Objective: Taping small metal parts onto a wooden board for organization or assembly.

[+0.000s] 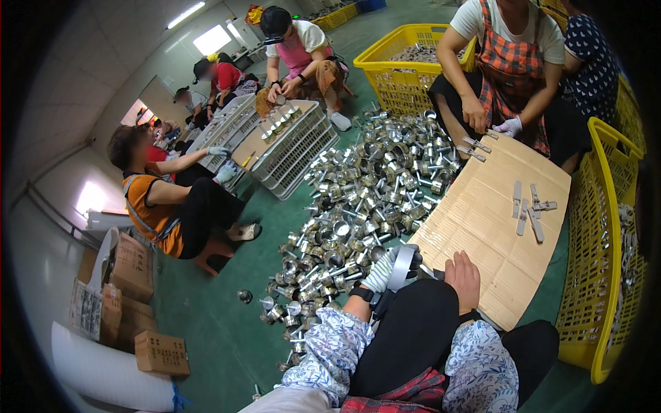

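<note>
Several flat metal pieces [536, 227] had been laid on the cardboard sheet [482, 237]; the heap of stemmed metal cups [358, 206] was left loose on the floor [206, 323]. A smooth, grey curved strip [401, 267], near the sheet's edge, was seemingly held in the closed left grip [381, 272]; the right grip [463, 281] was spread, nothing seen in it.

Green floor [217, 320] with heaped, stemmed metal cups [358, 193]
</note>
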Demonstrator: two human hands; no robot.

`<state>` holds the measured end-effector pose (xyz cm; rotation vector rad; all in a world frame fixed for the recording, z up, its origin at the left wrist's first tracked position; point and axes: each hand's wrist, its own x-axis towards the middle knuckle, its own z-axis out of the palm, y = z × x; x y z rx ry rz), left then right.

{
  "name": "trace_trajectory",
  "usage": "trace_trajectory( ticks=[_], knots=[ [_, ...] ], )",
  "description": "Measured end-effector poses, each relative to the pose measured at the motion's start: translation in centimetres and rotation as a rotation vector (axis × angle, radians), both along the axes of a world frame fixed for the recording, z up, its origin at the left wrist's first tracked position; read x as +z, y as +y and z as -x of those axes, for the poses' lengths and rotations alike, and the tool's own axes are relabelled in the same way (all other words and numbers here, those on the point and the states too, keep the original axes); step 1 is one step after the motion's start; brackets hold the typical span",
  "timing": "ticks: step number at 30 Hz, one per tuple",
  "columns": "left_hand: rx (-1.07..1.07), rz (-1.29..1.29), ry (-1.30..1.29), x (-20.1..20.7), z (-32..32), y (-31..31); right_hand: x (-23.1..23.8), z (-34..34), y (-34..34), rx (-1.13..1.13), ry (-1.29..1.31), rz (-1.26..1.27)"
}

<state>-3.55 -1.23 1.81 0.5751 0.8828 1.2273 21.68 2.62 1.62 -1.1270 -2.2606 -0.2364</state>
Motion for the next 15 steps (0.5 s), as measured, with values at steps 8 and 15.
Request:
trace_trajectory(
  ticks=[8, 15],
  knots=[
    [0.019, 0.01, -0.017, 0.0, 0.3, -0.2, 1.2, 0.4, -0.3, -0.024, -0.035, -0.08],
    [0.009, 0.032, -0.045, 0.3, 0.1, -0.2, 1.0, 0.2, -0.1, -0.037, -0.041, -0.099]
  ],
)
